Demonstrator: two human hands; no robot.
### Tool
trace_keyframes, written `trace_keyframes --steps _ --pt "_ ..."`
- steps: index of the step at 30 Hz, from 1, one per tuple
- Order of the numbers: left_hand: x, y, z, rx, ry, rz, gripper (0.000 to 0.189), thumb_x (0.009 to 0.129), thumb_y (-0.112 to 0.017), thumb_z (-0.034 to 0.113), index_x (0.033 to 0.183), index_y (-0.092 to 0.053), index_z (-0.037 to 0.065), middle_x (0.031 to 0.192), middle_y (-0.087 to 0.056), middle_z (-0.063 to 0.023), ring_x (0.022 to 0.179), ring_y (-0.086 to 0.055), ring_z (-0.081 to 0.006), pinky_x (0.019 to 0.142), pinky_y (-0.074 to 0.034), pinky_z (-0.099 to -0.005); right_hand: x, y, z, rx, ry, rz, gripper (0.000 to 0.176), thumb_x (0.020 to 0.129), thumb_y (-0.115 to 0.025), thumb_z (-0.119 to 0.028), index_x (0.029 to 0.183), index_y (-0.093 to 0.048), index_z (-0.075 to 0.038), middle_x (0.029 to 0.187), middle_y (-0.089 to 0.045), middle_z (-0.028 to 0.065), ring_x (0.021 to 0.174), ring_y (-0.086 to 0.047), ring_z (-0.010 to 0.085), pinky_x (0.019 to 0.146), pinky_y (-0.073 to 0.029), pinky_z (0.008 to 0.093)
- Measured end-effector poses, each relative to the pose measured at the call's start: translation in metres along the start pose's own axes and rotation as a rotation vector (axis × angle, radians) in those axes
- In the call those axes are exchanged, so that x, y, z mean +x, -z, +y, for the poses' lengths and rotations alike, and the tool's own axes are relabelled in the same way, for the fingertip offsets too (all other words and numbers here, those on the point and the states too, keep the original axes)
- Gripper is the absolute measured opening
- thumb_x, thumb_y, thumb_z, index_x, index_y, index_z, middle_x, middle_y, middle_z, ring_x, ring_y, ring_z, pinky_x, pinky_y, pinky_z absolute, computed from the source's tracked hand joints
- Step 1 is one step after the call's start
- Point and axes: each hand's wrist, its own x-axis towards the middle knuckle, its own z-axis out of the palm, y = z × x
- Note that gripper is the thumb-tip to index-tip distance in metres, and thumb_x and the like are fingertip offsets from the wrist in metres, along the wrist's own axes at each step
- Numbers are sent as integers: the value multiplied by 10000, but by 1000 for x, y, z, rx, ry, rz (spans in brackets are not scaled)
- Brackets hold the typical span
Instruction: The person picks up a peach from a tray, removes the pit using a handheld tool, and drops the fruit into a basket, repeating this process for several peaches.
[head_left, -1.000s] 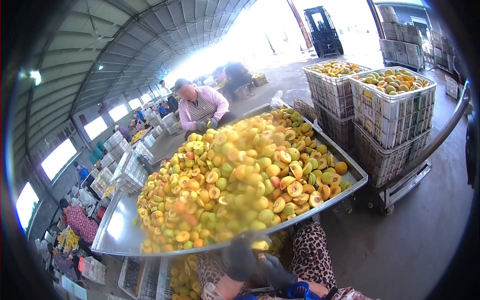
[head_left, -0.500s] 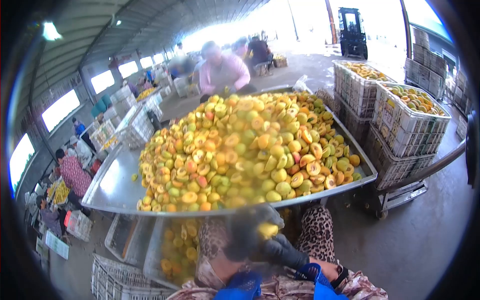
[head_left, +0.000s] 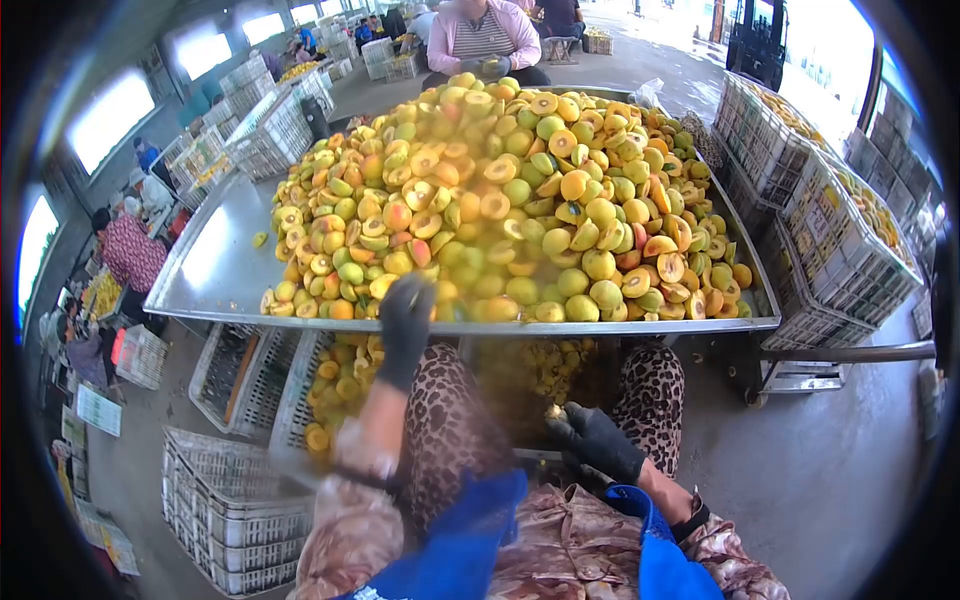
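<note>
Your left hand [head_left: 406, 328] at rim of table [head_left: 620, 327], beside fruit [head_left: 560, 238]; grip unclear, can't tell. Right hand [head_left: 602, 446], lower, closed on small pale-tipped thing [head_left: 555, 411]. Fruit heaped ahead, presumably for easy reach.

Fruit-processing shed: metal bench [head_left: 215, 262] heaped with cut fruit [head_left: 520, 195] just ahead of left hand [head_left: 405, 312]; stacked crates [head_left: 850, 245] and forklift [head_left: 757, 45] ahead-right of it, workers [head_left: 135, 250] off left.

Wearer's hands [head_left: 406, 325]: two; heaped metal table [head_left: 215, 240]: one; forklift [head_left: 757, 45]: one; fruit [head_left: 600, 265]: many.
</note>
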Motion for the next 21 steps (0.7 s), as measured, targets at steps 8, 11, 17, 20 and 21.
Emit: trace_keyframes --steps 8,11,17,20,21 --pt "58 -173 -28 561 -90 -419 453 835 -745 516 1010 -733 98 1062 -736 -159 1044 -655 -392 899 -483 -542 -35 21 -16 -83 71 54 282 1004 -638 -315 1081 -579 -50 839 -661 204 742 -672 366 620 -504 474" --pt "55 -187 -50 583 -71 -463 428 807 -774 512 995 -747 129 1041 -737 -136 1064 -650 -381 900 -490 -505 -33 35 -20 315 27 169 236 1011 -641 -259 1092 -609 -40 818 -629 63 731 -620 212 621 -493 392" --pt "34 -90 63 -335 -169 -489 702 712 -908 245 1295 -593 15 1205 -614 -183 1143 -597 -392 1000 -493 -445 28 58 -41 902 -115 384 221 1002 -667 -222 1125 -673 -38 767 -577 -63 631 -493 8 531 -401 193" --pt "19 -55 113 -302 -306 -506 722 725 -898 259 1330 -588 16 1280 -611 -185 1223 -582 -374 1044 -478 -430 53 69 -66 969 -104 362 193 956 -673 -173 1054 -682 -7 799 -598 -33 650 -512 52 574 -429 242" --pt "14 -46 125 -301 -332 -527 731 734 -895 259 1345 -582 11 1314 -605 -184 1246 -580 -359 1060 -474 -423 60 70 -74 965 -79 362 200 936 -668 -157 1038 -675 15 824 -605 -19 681 -522 67 612 -443 247"
